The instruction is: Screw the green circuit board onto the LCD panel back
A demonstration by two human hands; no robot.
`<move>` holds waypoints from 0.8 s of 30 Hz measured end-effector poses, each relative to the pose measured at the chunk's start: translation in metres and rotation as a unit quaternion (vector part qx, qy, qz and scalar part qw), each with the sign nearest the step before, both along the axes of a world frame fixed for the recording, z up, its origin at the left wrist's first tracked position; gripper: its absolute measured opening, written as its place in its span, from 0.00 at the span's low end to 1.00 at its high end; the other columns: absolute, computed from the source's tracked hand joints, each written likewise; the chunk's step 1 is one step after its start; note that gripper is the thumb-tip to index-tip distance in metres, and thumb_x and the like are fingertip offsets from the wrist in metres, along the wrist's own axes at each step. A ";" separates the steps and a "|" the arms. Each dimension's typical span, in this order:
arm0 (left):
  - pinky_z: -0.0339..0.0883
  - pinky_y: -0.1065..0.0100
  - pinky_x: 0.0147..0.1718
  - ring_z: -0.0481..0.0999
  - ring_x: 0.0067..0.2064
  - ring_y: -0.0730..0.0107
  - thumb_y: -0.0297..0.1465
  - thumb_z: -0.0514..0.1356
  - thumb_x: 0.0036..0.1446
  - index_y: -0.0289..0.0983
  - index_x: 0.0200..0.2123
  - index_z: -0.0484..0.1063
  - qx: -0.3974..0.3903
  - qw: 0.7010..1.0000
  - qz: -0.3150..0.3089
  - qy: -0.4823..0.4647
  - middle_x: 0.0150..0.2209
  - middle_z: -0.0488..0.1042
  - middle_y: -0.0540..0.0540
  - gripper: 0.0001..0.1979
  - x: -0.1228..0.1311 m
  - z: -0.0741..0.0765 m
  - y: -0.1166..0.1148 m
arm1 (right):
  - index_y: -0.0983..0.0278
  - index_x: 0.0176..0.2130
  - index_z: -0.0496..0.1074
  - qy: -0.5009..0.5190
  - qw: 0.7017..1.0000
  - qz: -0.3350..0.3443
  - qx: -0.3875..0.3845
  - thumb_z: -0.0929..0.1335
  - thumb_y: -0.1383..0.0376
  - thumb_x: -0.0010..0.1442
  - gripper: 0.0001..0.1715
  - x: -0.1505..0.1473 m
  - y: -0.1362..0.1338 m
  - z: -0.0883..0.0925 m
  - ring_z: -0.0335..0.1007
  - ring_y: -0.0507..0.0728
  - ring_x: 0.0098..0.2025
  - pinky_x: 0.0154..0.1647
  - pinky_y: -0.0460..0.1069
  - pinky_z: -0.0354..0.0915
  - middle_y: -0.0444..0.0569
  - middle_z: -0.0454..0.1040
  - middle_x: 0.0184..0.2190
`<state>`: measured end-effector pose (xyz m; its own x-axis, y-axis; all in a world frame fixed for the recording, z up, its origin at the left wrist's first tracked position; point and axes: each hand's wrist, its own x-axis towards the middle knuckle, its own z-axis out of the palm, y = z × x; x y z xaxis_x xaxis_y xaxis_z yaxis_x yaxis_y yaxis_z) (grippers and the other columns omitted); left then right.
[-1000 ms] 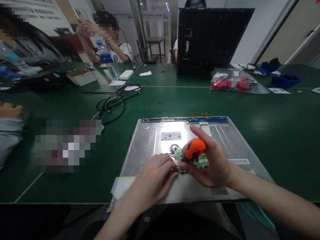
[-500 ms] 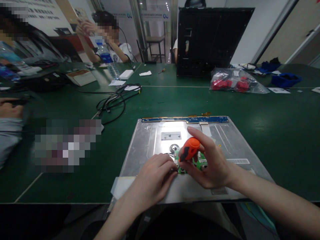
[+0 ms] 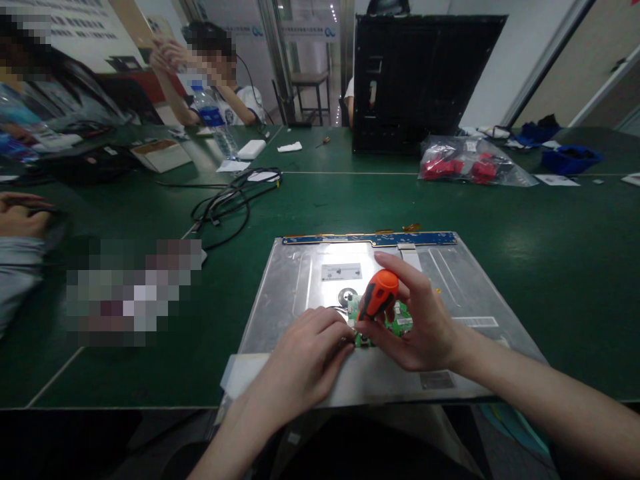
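Note:
My right hand (image 3: pixel 420 320) grips a screwdriver (image 3: pixel 383 290) by its orange and black handle, tilted over a green circuit board (image 3: pixel 400 325). The screwdriver's tip is hidden behind my fingers. At the board's left edge rests my left hand (image 3: pixel 320 340), fingers curled and pressed together; whatever they pinch cannot be made out. Both hands are above the silver metal back of a display panel (image 3: pixel 285 293), which lies flat at the table's front edge. Along the panel's far side runs a blue circuit strip (image 3: pixel 350 240), with a white ribbon cable (image 3: pixel 411 259) coming from it.
Black cables (image 3: pixel 225 200) lie coiled on the green table (image 3: pixel 550 267). Behind stand a black monitor housing (image 3: pixel 425 80) and a clear bag (image 3: pixel 475 163) with red parts. A water bottle (image 3: pixel 215 120) is at back left. Another person's hand (image 3: pixel 23 217) rests at far left.
The screwdriver handle has turned slightly in my right hand, which has risen a little. My left hand stays in place. The whole view has shifted very slightly.

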<state>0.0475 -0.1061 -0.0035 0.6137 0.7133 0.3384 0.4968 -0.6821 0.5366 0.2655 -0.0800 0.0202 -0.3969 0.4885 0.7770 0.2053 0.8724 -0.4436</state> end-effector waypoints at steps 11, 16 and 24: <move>0.71 0.61 0.38 0.76 0.41 0.59 0.23 0.57 0.68 0.39 0.43 0.73 0.000 1.000 -0.005 -0.007 0.41 0.77 0.44 0.07 0.000 0.001 -0.002 | 0.56 0.76 0.43 0.009 1.000 -0.002 0.005 0.69 0.63 0.71 0.46 -0.002 -0.001 0.000 0.73 0.55 0.25 0.21 0.49 0.74 0.47 0.74 0.37; 0.72 0.61 0.39 0.76 0.41 0.59 0.24 0.57 0.68 0.39 0.43 0.73 0.009 1.000 0.000 -0.003 0.41 0.77 0.44 0.06 0.001 0.002 -0.001 | 0.57 0.76 0.44 0.018 0.999 -0.024 0.015 0.69 0.62 0.71 0.45 0.000 -0.002 -0.002 0.73 0.55 0.25 0.24 0.51 0.77 0.46 0.73 0.34; 0.72 0.61 0.40 0.76 0.42 0.60 0.24 0.58 0.67 0.40 0.43 0.72 0.001 1.000 0.004 0.002 0.42 0.77 0.45 0.06 0.000 0.006 -0.003 | 0.56 0.76 0.45 0.026 0.999 -0.025 0.013 0.70 0.63 0.69 0.47 0.001 -0.002 -0.003 0.74 0.55 0.25 0.23 0.51 0.77 0.48 0.76 0.38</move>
